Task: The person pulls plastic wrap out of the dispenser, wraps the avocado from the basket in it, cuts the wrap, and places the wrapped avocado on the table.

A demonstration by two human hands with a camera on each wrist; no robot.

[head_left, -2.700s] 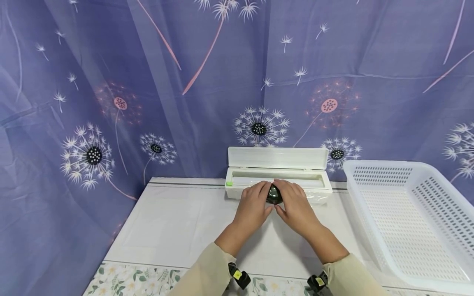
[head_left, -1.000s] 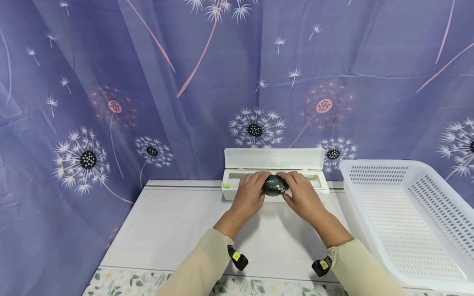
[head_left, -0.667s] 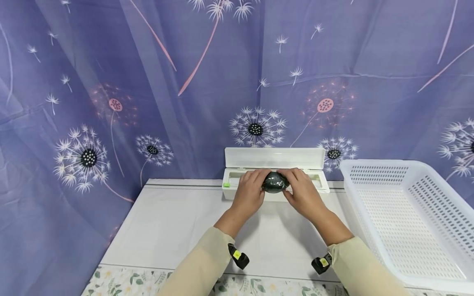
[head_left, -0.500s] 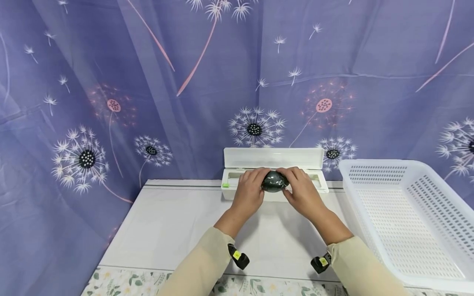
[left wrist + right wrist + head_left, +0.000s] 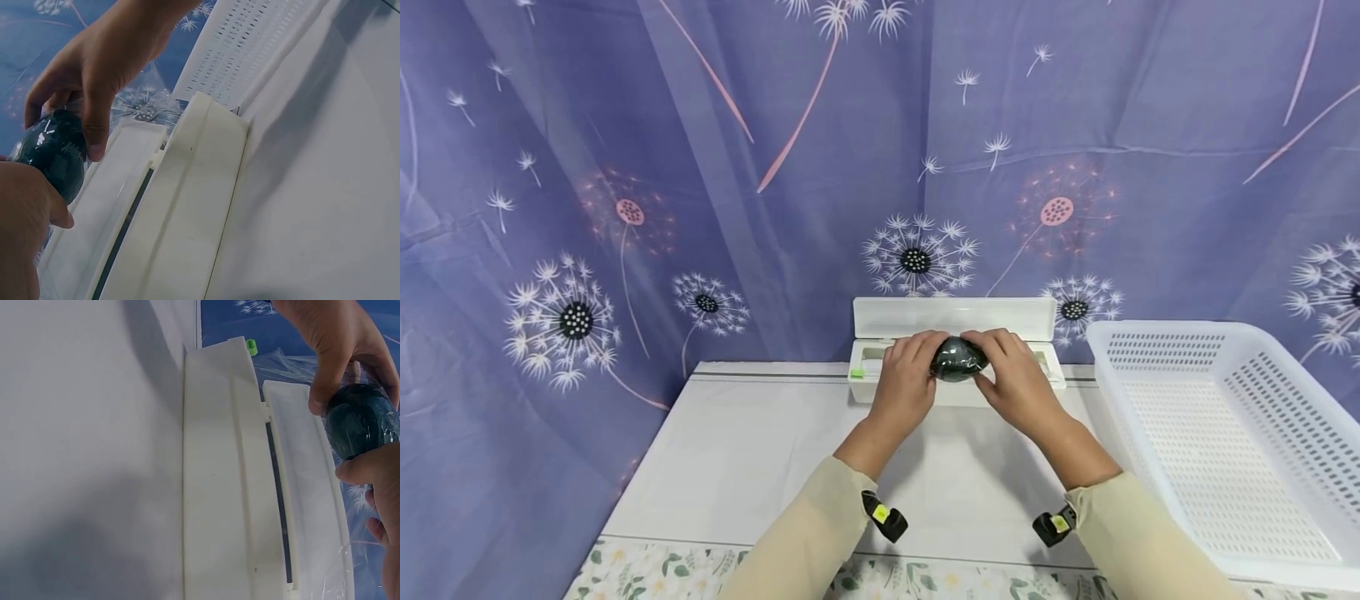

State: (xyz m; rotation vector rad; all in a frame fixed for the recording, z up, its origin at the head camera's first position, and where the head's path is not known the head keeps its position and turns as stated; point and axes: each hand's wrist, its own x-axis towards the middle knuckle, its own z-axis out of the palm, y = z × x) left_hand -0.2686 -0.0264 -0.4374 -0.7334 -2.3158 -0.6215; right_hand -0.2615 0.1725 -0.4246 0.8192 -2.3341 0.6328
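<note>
A dark green, glossy oval thing (image 5: 958,359) is wrapped in clear cling film; its exact kind cannot be told. Between both hands it is held above the front of a long white cling film dispenser (image 5: 955,393). My left hand (image 5: 904,377) grips its left end, and my right hand (image 5: 1017,382) grips the right end, thumbs toward me. In the left wrist view the film-covered thing (image 5: 55,153) shows crinkles and shine. Loose clear film (image 5: 287,365) shows beyond the dispenser in the right wrist view. The raised lid (image 5: 955,318) stands behind the hands.
A white perforated plastic basket (image 5: 1217,467) stands at the right of the white-covered table (image 5: 737,450). A small green slider (image 5: 857,374) sits at the dispenser's left end. A purple dandelion-print curtain (image 5: 805,208) hangs behind.
Both hands have lifted the wrapped thing slightly up and away from me. Compared with the earliest frame, they are farther apart and more of its dark surface shows between them.
</note>
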